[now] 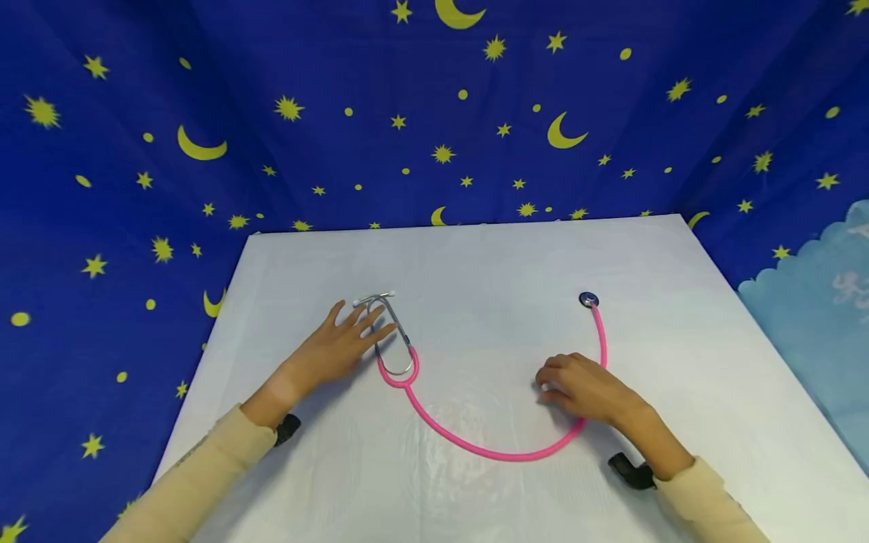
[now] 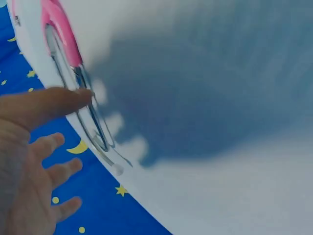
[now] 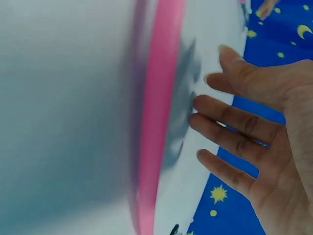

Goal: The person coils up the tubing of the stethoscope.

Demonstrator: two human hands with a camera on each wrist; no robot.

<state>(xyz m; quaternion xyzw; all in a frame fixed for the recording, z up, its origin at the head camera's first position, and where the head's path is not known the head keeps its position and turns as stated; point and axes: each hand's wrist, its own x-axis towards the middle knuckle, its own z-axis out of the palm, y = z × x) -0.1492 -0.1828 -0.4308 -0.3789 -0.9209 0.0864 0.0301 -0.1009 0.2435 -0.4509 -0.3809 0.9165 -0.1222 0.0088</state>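
Observation:
A stethoscope with a pink tube (image 1: 502, 456) lies in a wide curve across the white table. Its metal ear tubes (image 1: 402, 326) are at the left, and the round chest piece (image 1: 588, 300) lies at the right. My left hand (image 1: 333, 348) hovers at the ear tubes with fingers spread, partly covering them; in the left wrist view its thumb (image 2: 54, 105) overlaps the metal. Over the right part of the tube, my right hand (image 1: 584, 386) hangs with fingers loosely bent. The right wrist view shows the pink tube (image 3: 159, 98) apart from those fingers, which hold nothing.
The table (image 1: 475, 279) has a white cover. Behind it and at the left hangs a blue cloth (image 1: 380, 83) with yellow stars and moons. A light blue scalloped cloth (image 1: 821, 302) is at the right. Black wrist mounts (image 1: 631, 473) sit under both forearms.

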